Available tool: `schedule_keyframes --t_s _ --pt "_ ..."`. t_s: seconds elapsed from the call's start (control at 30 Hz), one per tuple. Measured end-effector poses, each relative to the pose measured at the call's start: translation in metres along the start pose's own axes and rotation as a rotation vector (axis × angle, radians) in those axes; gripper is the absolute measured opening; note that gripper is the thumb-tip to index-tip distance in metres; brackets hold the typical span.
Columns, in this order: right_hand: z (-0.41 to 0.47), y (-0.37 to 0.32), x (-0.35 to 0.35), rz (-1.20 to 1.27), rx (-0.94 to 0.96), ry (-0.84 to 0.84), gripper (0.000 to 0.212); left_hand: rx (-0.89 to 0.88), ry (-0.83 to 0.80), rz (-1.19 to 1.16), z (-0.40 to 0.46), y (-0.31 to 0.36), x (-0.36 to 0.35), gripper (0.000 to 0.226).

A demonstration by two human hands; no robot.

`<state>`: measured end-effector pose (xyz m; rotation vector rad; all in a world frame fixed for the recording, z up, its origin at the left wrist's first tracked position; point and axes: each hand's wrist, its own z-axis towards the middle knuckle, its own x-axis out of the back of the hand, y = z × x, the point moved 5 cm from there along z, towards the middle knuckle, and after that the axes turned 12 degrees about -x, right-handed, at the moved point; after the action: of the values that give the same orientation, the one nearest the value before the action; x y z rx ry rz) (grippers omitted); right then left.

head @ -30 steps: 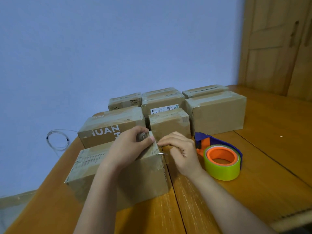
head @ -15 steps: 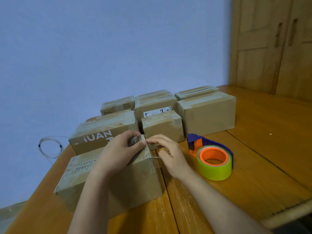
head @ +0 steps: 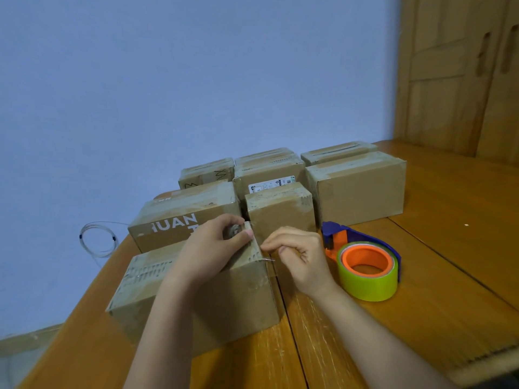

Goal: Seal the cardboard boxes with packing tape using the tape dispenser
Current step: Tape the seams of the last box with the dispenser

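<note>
On the wooden table (head: 438, 276), nearest cardboard box (head: 196, 299) at near left, left hand (head: 209, 252) pinching crumpled tape (head: 238, 230) at its top right corner, right hand (head: 297, 255) pinching the tape's edge beside it, tape dispenser (head: 365, 262) just right, sealed boxes (head: 356, 186) behind.

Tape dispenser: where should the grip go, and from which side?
Grip the blue handle of the tape dispenser, coming from above with the right hand just beside it. The dispenser lies on its side on the table, the yellow-green roll open upward, and the handle juts out toward the boxes, the only narrow part. Probably easiest there.
</note>
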<state>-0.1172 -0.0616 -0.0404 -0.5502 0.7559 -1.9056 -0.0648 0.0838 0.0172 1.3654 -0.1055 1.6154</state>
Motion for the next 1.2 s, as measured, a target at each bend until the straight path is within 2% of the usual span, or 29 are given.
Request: schedule_keyframes --t_s 0.23,0.33,0.47,0.57,0.67,0.8,0.97,1.2 --pt "0.002 0.019 -0.01 -0.001 -0.158 -0.108 0.041 0.009 -0.004 0.019 0.001 -0.002 -0.001 0.032" --pt "0.002 0.026 -0.015 -0.059 -0.232 -0.162 0.037 0.017 -0.006 0.013 0.0 -0.003 -0.001 0.033" --pt "0.007 0.035 -0.015 -0.142 -0.348 -0.064 0.027 0.019 0.002 0.005 0.0 -0.002 -0.001 0.033" --pt "0.016 0.044 -0.017 -0.032 -0.493 -0.036 0.032 0.021 0.006 -0.005 0.0 0.0 0.0 0.032" --pt "0.023 0.05 -0.025 0.093 -0.604 -0.11 0.031 0.025 0.006 -0.042 0.0 0.001 -0.001 0.027" --pt "0.029 0.043 -0.028 0.119 -0.551 -0.123 0.013 0.014 0.01 -0.036 0.001 0.002 -0.001 0.026" --pt "0.032 0.041 -0.026 0.206 -0.544 -0.117 0.015 0.008 0.016 -0.04 0.002 -0.001 -0.002 0.025" --pt "0.035 0.041 -0.029 0.046 -0.559 -0.059 0.02 -0.006 0.015 -0.007 0.004 -0.004 -0.004 0.032"
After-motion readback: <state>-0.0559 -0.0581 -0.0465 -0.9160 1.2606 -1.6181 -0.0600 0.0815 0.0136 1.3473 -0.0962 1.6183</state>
